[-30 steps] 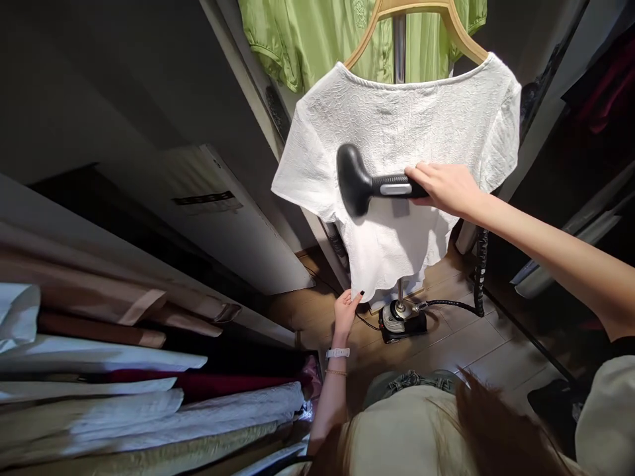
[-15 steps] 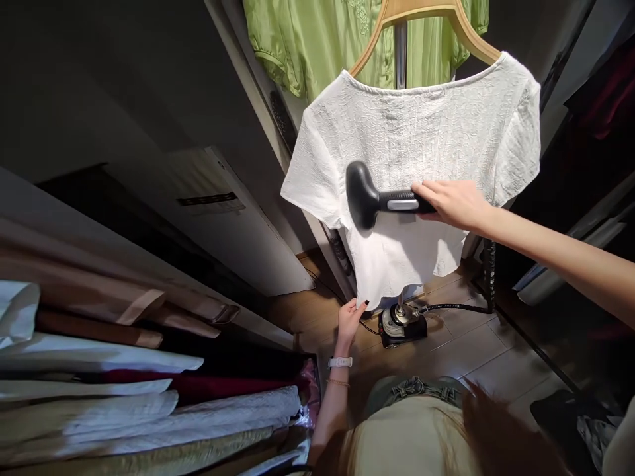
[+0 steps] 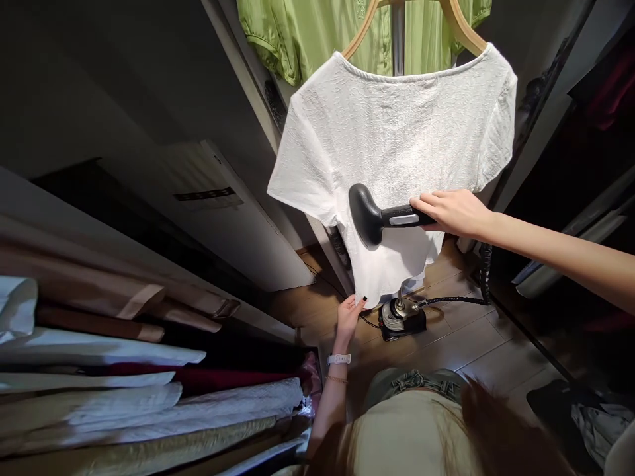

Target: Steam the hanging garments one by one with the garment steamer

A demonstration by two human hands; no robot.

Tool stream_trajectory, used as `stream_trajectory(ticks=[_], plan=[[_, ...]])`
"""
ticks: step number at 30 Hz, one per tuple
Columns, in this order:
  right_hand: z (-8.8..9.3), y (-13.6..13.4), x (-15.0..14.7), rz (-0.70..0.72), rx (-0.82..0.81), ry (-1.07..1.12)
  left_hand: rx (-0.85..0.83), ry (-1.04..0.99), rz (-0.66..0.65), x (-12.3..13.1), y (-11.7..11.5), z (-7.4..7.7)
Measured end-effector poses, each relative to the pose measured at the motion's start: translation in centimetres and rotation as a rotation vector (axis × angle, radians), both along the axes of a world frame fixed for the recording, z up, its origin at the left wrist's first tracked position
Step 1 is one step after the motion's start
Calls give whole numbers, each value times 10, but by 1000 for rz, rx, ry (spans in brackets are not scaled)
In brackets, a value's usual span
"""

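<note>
A white short-sleeved blouse (image 3: pixel 397 132) hangs on a wooden hanger (image 3: pixel 364 30) in front of me. My right hand (image 3: pixel 454 210) is wrapped round the handle of a black garment steamer head (image 3: pixel 366 215), whose face lies against the lower left part of the blouse. Down at the hem, my left hand (image 3: pixel 348 315) pinches the blouse's lower left corner between thumb and fingers. A ribbed black hose (image 3: pixel 485 274) runs down on the right to the steamer base (image 3: pixel 403 318) on the floor.
A green satin garment (image 3: pixel 317 39) hangs behind the blouse on a metal pole (image 3: pixel 398 39). Several clothes (image 3: pixel 149 403) hang in a row at lower left. A white panel (image 3: pixel 248 225) leans at the left. Dark fabric (image 3: pixel 560 410) lies at lower right.
My right hand has slid the steamer head a little down the blouse. The blouse and hanger have shifted slightly left and up in view. My left hand still holds the hem.
</note>
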State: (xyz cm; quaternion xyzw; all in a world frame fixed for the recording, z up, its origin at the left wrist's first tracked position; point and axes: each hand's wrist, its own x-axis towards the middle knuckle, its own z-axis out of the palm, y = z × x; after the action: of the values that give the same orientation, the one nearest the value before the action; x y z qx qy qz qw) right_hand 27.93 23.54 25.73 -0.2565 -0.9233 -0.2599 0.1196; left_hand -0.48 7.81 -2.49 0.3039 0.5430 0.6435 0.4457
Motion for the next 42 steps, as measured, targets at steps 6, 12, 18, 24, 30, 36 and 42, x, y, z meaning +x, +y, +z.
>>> stream_trajectory(ticks=[6,12,18,24,30,36,42], plan=[[29,-1,-9,-43,81,241,-19,18,9,-4,-6,2],[11,1,-13,-36,53,282,-13,23,9,-6,-17,6],[-37,-13,-14,68,-12,-55,4,21,21,-6,-25,11],[-2,-8,-9,13,20,82,7,18,16,-2,-30,8],[54,-3,1,-98,52,355,12,11,3,3,-39,7],[8,-17,5,-64,-63,204,10,-23,-12,5,-45,7],[-41,-29,3,4,-128,72,15,-22,-26,4,-50,8]])
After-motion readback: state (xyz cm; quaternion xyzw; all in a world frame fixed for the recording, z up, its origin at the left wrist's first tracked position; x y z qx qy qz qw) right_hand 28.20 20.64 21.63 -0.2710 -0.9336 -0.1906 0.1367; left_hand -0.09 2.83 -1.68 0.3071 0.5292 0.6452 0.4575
